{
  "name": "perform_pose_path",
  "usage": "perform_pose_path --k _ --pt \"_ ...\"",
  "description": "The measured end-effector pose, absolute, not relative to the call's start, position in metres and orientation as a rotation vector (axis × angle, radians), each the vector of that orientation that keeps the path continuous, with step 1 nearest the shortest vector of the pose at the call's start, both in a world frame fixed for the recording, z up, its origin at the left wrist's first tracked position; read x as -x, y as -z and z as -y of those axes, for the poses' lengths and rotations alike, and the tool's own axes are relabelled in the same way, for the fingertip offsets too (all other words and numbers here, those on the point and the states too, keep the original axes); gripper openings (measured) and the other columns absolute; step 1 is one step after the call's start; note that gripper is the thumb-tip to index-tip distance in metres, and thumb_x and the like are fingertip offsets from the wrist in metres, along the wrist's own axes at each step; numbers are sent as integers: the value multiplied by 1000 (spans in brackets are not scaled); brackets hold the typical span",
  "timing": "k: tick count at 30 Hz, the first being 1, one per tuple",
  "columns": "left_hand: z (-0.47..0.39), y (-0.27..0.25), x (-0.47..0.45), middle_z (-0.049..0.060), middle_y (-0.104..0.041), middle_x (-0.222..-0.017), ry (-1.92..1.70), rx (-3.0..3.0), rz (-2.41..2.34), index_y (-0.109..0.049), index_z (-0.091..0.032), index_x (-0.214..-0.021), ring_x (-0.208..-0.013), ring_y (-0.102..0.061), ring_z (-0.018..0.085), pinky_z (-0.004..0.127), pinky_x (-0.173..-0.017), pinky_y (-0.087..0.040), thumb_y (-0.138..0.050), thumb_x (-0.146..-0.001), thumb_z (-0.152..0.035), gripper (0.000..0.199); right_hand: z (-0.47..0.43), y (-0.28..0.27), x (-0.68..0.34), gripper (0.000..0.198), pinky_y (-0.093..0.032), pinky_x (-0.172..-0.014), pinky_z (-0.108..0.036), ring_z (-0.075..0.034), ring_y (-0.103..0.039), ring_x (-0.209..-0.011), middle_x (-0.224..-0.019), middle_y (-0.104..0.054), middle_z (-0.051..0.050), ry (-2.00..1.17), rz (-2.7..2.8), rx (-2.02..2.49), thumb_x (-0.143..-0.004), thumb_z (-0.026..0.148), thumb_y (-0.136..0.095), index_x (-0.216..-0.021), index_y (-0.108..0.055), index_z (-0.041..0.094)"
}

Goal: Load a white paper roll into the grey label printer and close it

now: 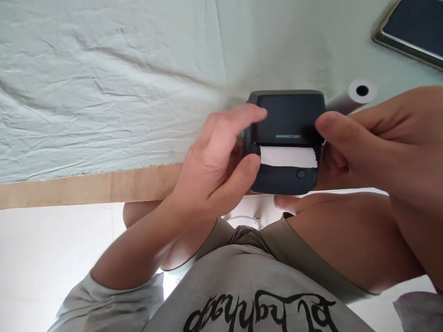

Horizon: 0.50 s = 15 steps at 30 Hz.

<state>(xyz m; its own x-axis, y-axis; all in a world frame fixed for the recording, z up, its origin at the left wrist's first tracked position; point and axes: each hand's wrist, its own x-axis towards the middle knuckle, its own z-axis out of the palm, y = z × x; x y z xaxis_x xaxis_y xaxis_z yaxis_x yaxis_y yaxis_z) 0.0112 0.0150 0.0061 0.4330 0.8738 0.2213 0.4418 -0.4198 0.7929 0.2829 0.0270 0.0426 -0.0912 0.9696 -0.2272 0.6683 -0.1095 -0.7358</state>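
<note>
A dark label printer (292, 117) marked NIIMBOT is held over the table's front edge. A short white paper strip (289, 157) with a ragged right end sticks out of its slot, above a round power button (301, 174). My left hand (211, 159) grips the printer's left side, its index finger over the lid and its thumb by the strip's left end. On the right side, my right hand (384, 138) holds the printer with the thumb on the lid's edge and fingers curled beneath. A white paper roll (349, 97) lies just behind, partly hidden by the printer and right hand.
A wrinkled pale green cloth (114, 92) covers the table, leaving a wooden front edge (90, 188) bare. At the far right corner lies a dark phone (415, 32). My lap and legs are right below the table edge.
</note>
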Motion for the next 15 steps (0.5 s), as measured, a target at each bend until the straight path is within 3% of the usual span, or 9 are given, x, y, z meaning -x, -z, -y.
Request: perform_pose_path --k 3,6,9,13,15 --pt "-13 -4 -6 10 -66 -158 -783 -2143 -1118 -66 -33 -157 -122 -79 28 45 -102 -72 -47 -118 -38 44 -35 -38 -289 109 -30 -37 -22 -6 -46 -40 -47 -48 -4 -1227 1800 1788 -70 122 -58 -51 -55 15" --pt "-12 -2 -2 12 -63 -162 -767 -2182 -1082 -67 -33 -160 -118 -80 30 48 -98 -73 -44 -119 -43 48 -38 -36 -296 104 -34 -42 -21 -5 -48 -43 -48 -50 -3 -1279 1823 1756 -76 114 -67 -53 -56 14" --pt "-13 1 0 14 -62 -165 -761 -2195 -1070 -67 -32 -162 -138 -75 35 50 -102 -73 -42 -122 -48 50 -39 -38 -294 103 -38 -47 -23 -3 -48 -48 -50 -49 -2 -1250 1831 1812 -80 113 -65 -52 -53 14" --pt "-15 5 -1 18 -64 -161 -801 -2258 -1072 -70 -27 -159 -146 -71 36 47 -98 -73 -39 -126 -54 53 -44 -44 -287 96 -26 -49 -25 1 -36 -47 -48 -45 -1 -1229 1890 2035 -97 93 -69 -50 -52 11" --pt "-17 6 -2 18 -66 -158 -808 -2279 -1073 -72 -25 -156 -144 -72 35 46 -95 -73 -38 -127 -53 53 -45 -46 -287 88 -27 -50 -27 1 -36 -49 -50 -46 -1 -1220 1910 2122 -101 84 -73 -54 -59 11"
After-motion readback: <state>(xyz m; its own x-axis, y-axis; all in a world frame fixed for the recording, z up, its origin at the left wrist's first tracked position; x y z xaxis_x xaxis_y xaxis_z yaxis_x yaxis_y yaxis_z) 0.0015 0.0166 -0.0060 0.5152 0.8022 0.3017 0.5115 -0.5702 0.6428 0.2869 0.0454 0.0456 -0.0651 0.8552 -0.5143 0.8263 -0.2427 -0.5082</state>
